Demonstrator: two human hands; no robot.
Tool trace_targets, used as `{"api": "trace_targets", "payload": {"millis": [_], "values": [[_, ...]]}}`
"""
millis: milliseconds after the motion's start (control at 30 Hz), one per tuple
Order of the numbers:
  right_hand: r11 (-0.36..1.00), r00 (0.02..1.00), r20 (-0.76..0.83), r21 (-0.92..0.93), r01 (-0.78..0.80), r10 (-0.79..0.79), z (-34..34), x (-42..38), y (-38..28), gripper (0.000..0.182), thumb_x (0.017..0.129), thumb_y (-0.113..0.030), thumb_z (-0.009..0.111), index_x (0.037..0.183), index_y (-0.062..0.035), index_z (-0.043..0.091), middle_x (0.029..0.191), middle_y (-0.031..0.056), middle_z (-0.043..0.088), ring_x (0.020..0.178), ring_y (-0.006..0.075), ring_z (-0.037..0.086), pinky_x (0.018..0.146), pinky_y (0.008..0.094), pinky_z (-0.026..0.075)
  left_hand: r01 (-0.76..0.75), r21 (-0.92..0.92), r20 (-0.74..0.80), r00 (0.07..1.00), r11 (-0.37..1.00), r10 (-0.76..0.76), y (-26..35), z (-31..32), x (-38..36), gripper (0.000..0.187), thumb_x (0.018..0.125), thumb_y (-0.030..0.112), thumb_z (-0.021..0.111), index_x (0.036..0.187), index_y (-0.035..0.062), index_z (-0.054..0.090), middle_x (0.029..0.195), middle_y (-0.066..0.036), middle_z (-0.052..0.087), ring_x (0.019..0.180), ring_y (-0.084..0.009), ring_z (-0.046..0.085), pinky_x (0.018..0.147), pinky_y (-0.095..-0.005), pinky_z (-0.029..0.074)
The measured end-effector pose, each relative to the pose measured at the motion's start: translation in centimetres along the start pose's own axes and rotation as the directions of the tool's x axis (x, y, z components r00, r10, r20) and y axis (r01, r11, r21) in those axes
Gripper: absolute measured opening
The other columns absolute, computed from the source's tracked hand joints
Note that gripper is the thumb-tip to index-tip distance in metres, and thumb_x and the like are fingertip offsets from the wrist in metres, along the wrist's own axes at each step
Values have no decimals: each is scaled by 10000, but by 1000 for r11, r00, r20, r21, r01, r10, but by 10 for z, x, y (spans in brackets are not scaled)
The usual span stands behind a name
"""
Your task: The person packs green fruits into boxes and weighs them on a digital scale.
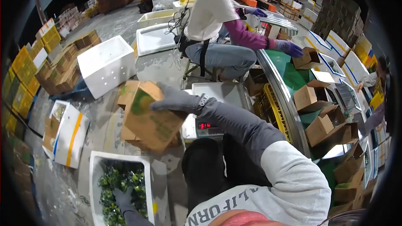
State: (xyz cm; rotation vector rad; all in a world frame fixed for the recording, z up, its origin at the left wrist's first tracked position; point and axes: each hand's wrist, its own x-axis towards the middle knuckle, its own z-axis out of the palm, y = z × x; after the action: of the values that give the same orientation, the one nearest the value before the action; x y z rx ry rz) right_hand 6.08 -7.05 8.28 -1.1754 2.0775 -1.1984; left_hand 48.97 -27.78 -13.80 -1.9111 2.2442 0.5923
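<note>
My right hand (178, 101), in a grey glove, grips the edge of a brown cardboard box (148, 121) with a green print, held tilted to the left of my knees. Below it a white foam box (95, 180) stands on the floor, filled with small dark green produce (121, 173) whose exact kind I cannot make out. My left hand (123, 197), also gloved in grey, lies on the produce with its fingers apart. Beside the cardboard box is a weighing scale (204, 130) with red lit digits and a metal platform (220, 90).
A co-worker (213, 21) in purple gloves sits ahead beside a green conveyor (289, 69). Open cardboard boxes (320, 129) line its right side. A yellow crate (274, 111) stands under its edge. White foam boxes (106, 67) and stacked yellow crates (25, 75) stand to the left.
</note>
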Motion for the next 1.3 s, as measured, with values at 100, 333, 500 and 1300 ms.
{"api": "trace_targets", "payload": {"millis": [100, 333, 500, 1300], "values": [[965, 997, 71, 262, 18, -37, 50, 1, -21, 865, 700, -473, 724, 1312, 26, 373, 1190, 219, 539, 1085, 297, 540, 945, 331, 411, -79, -43, 6, 997, 996, 79, -10, -10, -22, 854, 704, 477, 693, 1356, 21, 382, 1406, -316, 286, 1264, -433, 368, 1044, -414, 335], [737, 802, 595, 568, -367, -59, 141, 10, -46, 454, 851, -253, 670, 1190, -17, 482, 1031, 110, 626, 882, 204, 643, 737, 307, 549, -340, 269, -234, 884, 901, 404, -17, 7, -82, 334, 774, 375, 627, 1015, 143, 633, 942, -159, 609, 856, -342, 601, 727, -438, 497], [819, 738, 671, 461, -342, -70, 196, 23, -56, 541, 875, -241, 612, 1317, 2, 416, 1126, 97, 589, 976, 170, 595, 809, 285, 490, -371, 173, -256, 877, 912, 406, -40, -21, -143, 305, 686, 247, 656, 939, 80, 619, 1076, -110, 535, 992, -286, 515, 856, -420, 410], [740, 438, 899, 297, -603, -3, 352, 16, -19, 562, 850, -274, 652, 1301, -31, 421, 1086, 95, 591, 947, 159, 605, 766, 282, 511, -353, -805, -545, 759, 478, -358, -92, 27, -68, 420, 934, 347, 483, 1249, 71, 514, 1182, -139, 564, 1108, -273, 525, 961, -347, 409]]}}
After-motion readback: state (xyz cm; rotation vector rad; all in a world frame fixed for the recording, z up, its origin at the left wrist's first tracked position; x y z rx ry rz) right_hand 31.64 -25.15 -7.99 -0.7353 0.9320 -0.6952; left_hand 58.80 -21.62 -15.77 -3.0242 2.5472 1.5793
